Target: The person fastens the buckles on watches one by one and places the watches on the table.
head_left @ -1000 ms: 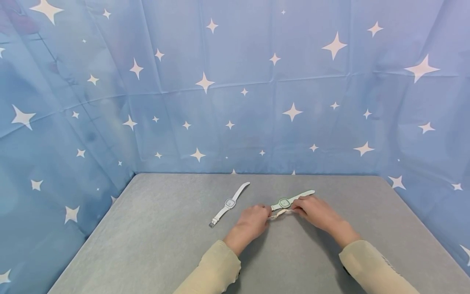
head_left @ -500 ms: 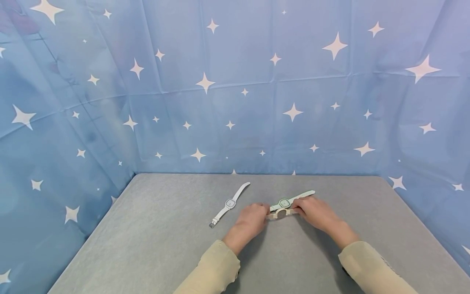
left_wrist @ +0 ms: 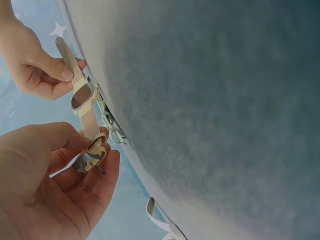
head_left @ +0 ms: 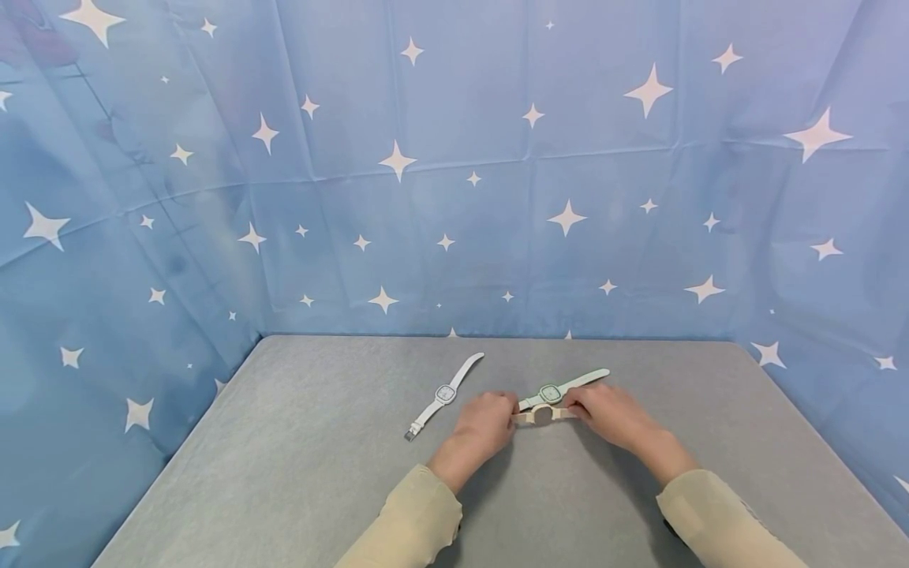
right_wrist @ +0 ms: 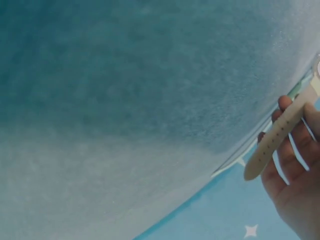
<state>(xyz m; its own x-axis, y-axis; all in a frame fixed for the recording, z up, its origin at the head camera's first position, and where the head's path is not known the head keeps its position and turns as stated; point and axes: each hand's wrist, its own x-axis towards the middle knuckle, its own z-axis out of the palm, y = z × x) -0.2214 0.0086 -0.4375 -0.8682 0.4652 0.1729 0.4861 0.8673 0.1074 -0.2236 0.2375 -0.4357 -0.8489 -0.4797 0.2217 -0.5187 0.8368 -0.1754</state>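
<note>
A cream wristwatch (head_left: 543,416) with a round case is stretched between both hands. My left hand (head_left: 484,424) pinches its buckle end, where the metal buckle (left_wrist: 86,162) shows among the fingers in the left wrist view. On the other side my right hand (head_left: 612,412) holds the strap between thumb and fingers, and the holed strap end (right_wrist: 267,150) sticks out past them in the right wrist view. A pale green wristwatch (head_left: 550,394) lies flat just behind the cream one, partly overlapped by the hands.
To the left, a white wristwatch (head_left: 445,394) lies slanted with its strap undone. All this is on a grey table (head_left: 284,473), backed by a blue curtain (head_left: 490,237) with white stars.
The cream wristwatch has turned between the fingers, from edge-on to showing the round disc of its case. Both hands stay in nearly the same place; the other watches lie still.
</note>
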